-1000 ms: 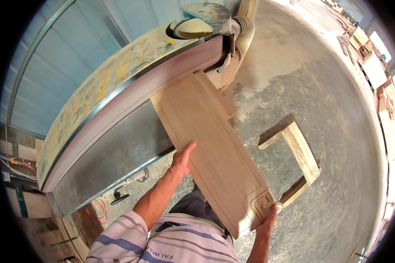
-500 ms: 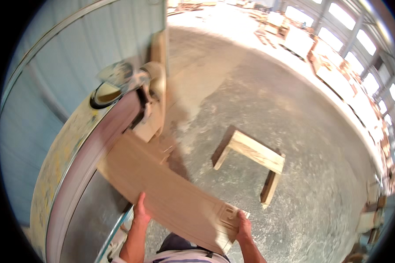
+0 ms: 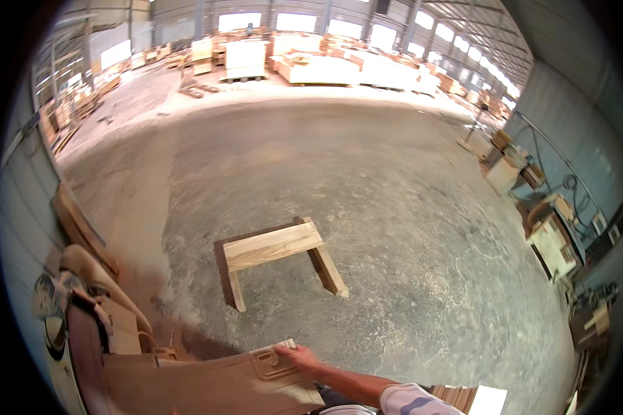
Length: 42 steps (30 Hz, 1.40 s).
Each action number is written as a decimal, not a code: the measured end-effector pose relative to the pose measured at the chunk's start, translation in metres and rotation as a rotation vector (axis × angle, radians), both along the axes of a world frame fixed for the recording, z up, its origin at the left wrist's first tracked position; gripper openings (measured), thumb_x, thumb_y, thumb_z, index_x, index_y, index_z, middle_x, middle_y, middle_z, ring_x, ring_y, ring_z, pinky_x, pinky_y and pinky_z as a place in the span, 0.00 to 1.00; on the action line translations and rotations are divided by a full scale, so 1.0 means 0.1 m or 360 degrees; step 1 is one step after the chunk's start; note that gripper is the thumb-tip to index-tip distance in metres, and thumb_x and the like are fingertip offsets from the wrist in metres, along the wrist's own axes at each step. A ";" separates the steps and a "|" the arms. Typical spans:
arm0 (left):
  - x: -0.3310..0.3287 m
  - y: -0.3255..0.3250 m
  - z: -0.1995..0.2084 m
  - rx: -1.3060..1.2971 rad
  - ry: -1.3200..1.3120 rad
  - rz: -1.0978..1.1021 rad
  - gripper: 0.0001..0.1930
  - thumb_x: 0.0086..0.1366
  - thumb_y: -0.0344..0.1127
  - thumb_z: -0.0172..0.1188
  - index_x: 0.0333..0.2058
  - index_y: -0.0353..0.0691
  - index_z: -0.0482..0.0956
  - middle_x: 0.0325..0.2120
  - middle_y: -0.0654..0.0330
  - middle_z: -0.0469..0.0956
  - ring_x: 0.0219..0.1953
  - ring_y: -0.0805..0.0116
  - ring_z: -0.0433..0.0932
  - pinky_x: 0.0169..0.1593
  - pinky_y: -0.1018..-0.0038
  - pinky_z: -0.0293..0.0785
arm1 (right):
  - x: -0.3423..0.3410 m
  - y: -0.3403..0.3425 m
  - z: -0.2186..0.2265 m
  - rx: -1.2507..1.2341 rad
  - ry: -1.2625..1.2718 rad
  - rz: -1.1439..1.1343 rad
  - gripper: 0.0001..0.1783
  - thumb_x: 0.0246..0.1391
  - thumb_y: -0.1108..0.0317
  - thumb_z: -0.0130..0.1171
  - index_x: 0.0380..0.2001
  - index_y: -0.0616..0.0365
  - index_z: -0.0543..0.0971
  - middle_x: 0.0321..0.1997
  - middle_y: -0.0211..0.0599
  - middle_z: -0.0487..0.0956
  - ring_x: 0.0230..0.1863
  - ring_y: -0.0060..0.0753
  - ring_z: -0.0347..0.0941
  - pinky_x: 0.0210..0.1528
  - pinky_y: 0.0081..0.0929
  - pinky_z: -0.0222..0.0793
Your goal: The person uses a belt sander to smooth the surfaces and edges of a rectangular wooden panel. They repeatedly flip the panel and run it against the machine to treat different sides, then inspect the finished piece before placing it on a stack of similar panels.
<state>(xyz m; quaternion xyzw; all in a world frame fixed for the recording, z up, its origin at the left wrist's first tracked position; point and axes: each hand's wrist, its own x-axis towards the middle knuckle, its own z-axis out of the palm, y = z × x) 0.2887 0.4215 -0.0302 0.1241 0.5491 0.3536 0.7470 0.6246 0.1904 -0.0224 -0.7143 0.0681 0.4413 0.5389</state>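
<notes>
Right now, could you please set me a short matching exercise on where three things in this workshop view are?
Things:
1. wooden stool
2. carved panel
3. right hand

Places:
A. gripping the panel's carved end
B. low in view, beside the machine at the left
C. standing alone on the dusty concrete floor

Pairs: 1-C, 2-B, 3-A

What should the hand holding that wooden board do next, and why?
Probably keep a firm grip and lift the board clear of the machine. The right hand holds only its carved end, the other end lies by the machine at the left, and a wooden stool stands on the dusty floor just ahead. The left hand is out of view.
</notes>
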 end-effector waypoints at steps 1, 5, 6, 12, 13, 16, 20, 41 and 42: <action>-0.25 0.10 -0.34 0.0336 0.0233 -0.0234 0.39 0.49 0.48 0.64 0.58 0.44 0.58 0.55 0.56 0.62 0.53 0.57 0.62 0.55 0.58 0.63 | -0.01 0.02 -0.03 0.0077 0.0047 0.0001 0.31 0.46 0.41 0.60 0.42 0.58 0.77 0.38 0.30 0.77 0.37 0.22 0.71 0.41 0.24 0.67; -0.57 0.35 -0.95 0.0843 0.0701 -0.0705 0.51 0.36 0.32 0.74 0.60 0.43 0.53 0.55 0.51 0.62 0.52 0.60 0.64 0.57 0.61 0.62 | 0.01 0.03 -0.31 0.0044 -0.0056 0.0132 0.31 0.47 0.38 0.56 0.40 0.54 0.78 0.38 0.28 0.77 0.38 0.20 0.70 0.42 0.22 0.66; -0.59 0.36 -0.97 0.0885 0.0688 -0.0741 0.50 0.38 0.32 0.73 0.60 0.43 0.53 0.55 0.51 0.62 0.53 0.60 0.64 0.57 0.61 0.62 | -0.01 0.03 -0.26 0.0119 -0.0073 0.0120 0.30 0.48 0.38 0.55 0.40 0.54 0.79 0.38 0.28 0.77 0.38 0.20 0.70 0.42 0.22 0.66; 0.23 -0.28 0.44 0.0631 0.0096 -0.0344 0.38 0.54 0.47 0.62 0.58 0.37 0.56 0.56 0.51 0.61 0.55 0.55 0.63 0.58 0.59 0.61 | 0.08 -0.11 0.12 0.0322 -0.0176 -0.0129 0.29 0.51 0.39 0.52 0.35 0.57 0.79 0.32 0.26 0.76 0.36 0.18 0.68 0.40 0.21 0.65; 0.57 -0.49 0.96 0.0329 -0.0097 -0.0114 0.36 0.57 0.50 0.60 0.58 0.37 0.57 0.56 0.50 0.61 0.55 0.54 0.63 0.58 0.58 0.61 | 0.12 -0.21 0.13 0.0351 -0.0229 -0.0216 0.29 0.52 0.39 0.51 0.33 0.57 0.79 0.29 0.25 0.75 0.34 0.18 0.68 0.38 0.20 0.65; 0.74 -0.43 1.27 0.0591 -0.0009 -0.0165 0.36 0.58 0.55 0.56 0.58 0.37 0.58 0.56 0.50 0.61 0.55 0.53 0.62 0.58 0.58 0.61 | 0.22 -0.22 0.15 0.0622 -0.0057 -0.0247 0.27 0.55 0.40 0.46 0.21 0.54 0.72 0.19 0.20 0.66 0.23 0.17 0.60 0.26 0.18 0.56; 1.00 -0.18 1.34 0.0973 0.0240 -0.0447 0.32 0.60 0.54 0.52 0.55 0.36 0.63 0.53 0.51 0.65 0.53 0.52 0.64 0.54 0.58 0.64 | 0.42 -0.55 -0.23 0.0022 -0.0728 -0.0149 0.31 0.56 0.39 0.42 0.36 0.60 0.74 0.31 0.34 0.74 0.35 0.24 0.70 0.38 0.20 0.65; 1.71 -0.84 0.40 0.1757 -0.0026 -0.2012 0.11 0.51 0.32 0.67 0.33 0.38 0.78 0.27 0.61 0.77 0.30 0.70 0.75 0.35 0.71 0.72 | 0.51 -1.23 1.49 0.1122 -0.0325 -0.0948 0.23 0.61 0.53 0.42 0.47 0.61 0.71 0.46 0.46 0.75 0.49 0.42 0.70 0.54 0.38 0.63; 1.71 -0.82 0.38 0.2154 -0.0094 -0.1878 0.12 0.50 0.32 0.68 0.34 0.38 0.78 0.26 0.60 0.77 0.30 0.71 0.75 0.34 0.72 0.71 | 0.51 -1.21 1.46 0.1094 -0.0281 -0.0995 0.22 0.61 0.55 0.41 0.47 0.62 0.71 0.45 0.47 0.75 0.48 0.42 0.71 0.53 0.37 0.64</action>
